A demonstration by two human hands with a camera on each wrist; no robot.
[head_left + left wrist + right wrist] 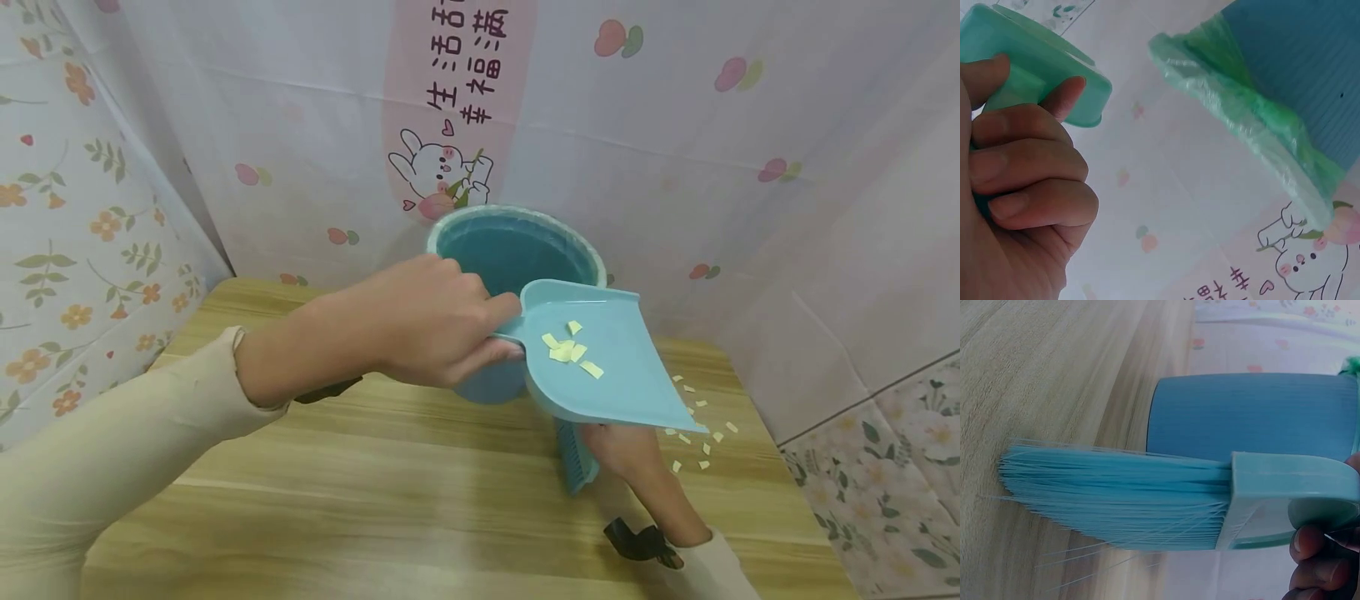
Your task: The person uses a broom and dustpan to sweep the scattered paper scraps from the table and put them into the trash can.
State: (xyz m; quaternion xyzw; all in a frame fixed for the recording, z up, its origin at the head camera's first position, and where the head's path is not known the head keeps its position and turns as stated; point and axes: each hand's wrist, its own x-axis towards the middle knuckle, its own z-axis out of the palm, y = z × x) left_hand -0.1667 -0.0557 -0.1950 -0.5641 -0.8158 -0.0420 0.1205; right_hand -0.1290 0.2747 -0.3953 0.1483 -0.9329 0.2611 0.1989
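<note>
Closest to my head camera is the left sleeve (165,433), and out of it comes the left hand (435,321). Its fingers are curled round the handle of the pan (630,371). From that hand the pan sticks out to the right, with its long way running left to right. I think what matters most is that its wide lip points right, away from the bin (517,250), just behind. Yellow bits (562,352) lie in the pan, near the handle end. I judge the left hand nearer the bin's mouth. Lower down, the right hand (626,454) holds the brush (576,458) with bent fingers. I can't tell if the bristles touch the table (375,500). Loose bits (706,449) lie on it, past the lip.
</note>
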